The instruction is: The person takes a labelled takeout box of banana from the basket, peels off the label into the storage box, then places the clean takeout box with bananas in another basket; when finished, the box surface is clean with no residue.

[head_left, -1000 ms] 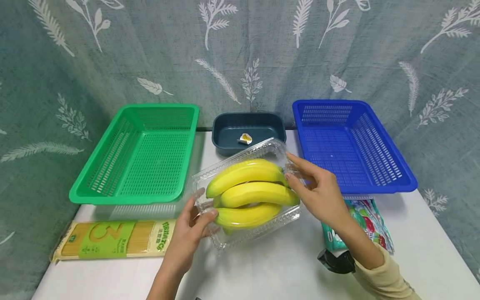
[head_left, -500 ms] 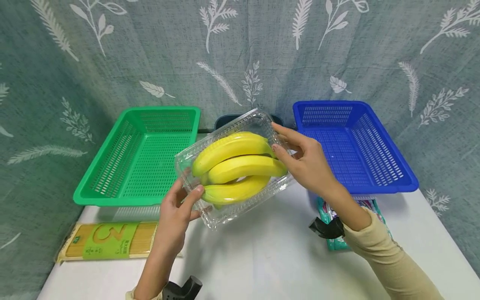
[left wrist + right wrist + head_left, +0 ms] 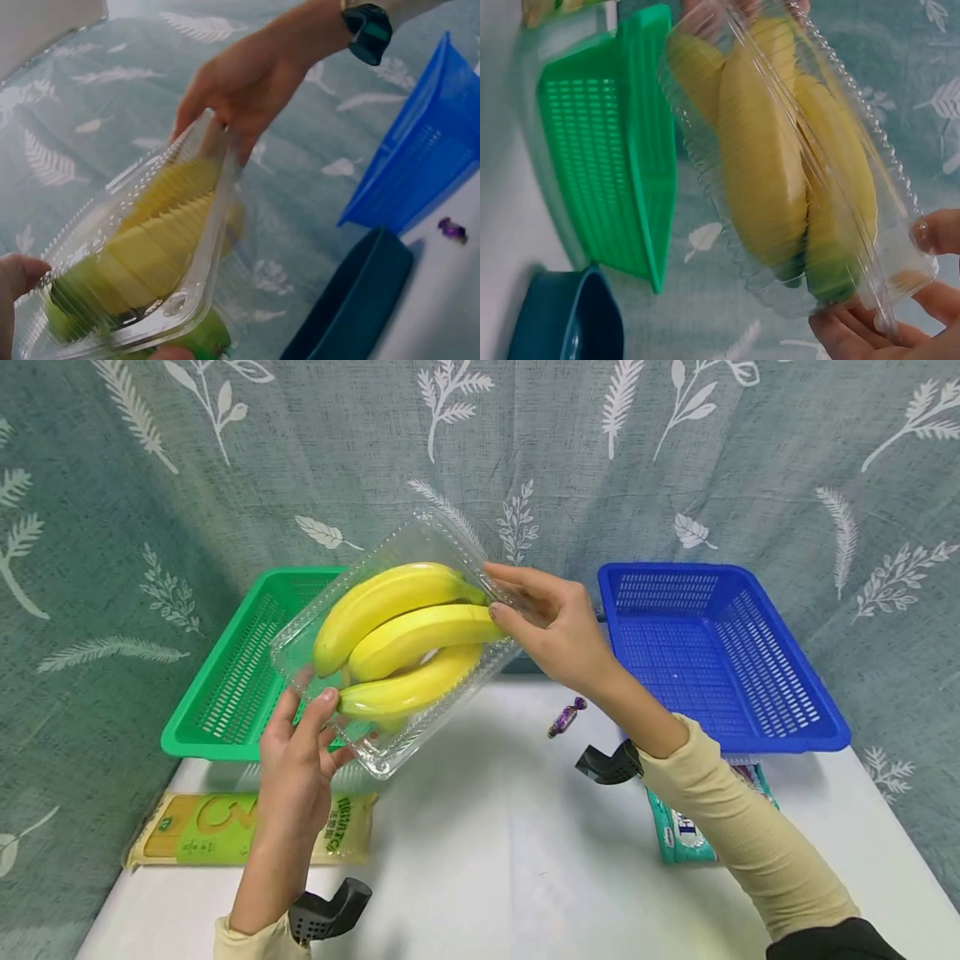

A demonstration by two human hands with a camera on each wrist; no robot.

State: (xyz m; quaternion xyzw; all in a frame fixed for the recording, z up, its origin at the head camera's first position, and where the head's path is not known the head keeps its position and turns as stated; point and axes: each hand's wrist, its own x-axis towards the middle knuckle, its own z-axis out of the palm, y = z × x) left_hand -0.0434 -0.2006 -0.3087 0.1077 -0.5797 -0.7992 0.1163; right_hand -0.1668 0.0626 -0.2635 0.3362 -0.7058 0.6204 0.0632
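Note:
A clear plastic clamshell box (image 3: 303, 635) with several bananas (image 3: 427, 639) inside is held up in the air, tilted with its right end higher. My left hand (image 3: 296, 747) grips its lower left corner, thumb on the face towards me. At the opposite end, my right hand (image 3: 558, 627) pinches the box's right edge between thumb and fingers. In the left wrist view the bananas (image 3: 150, 262) show through the ribbed plastic, with the right hand (image 3: 251, 86) at the far end. The right wrist view shows the right hand's fingertips (image 3: 937, 232) at the box's corner.
Behind the box stands a green basket (image 3: 225, 748), partly covered. A blue basket (image 3: 720, 742) is at right, with a teal packet (image 3: 682, 839) before it. A purple-wrapped candy (image 3: 567, 717), a spaghetti pack (image 3: 202, 831) and a dark teal tub (image 3: 360, 300) are also around.
Both hands have raised the box of bananas and carried it leftward, from before the tub to in front of the green basket. Its tilt has increased. The purple candy has come into view.

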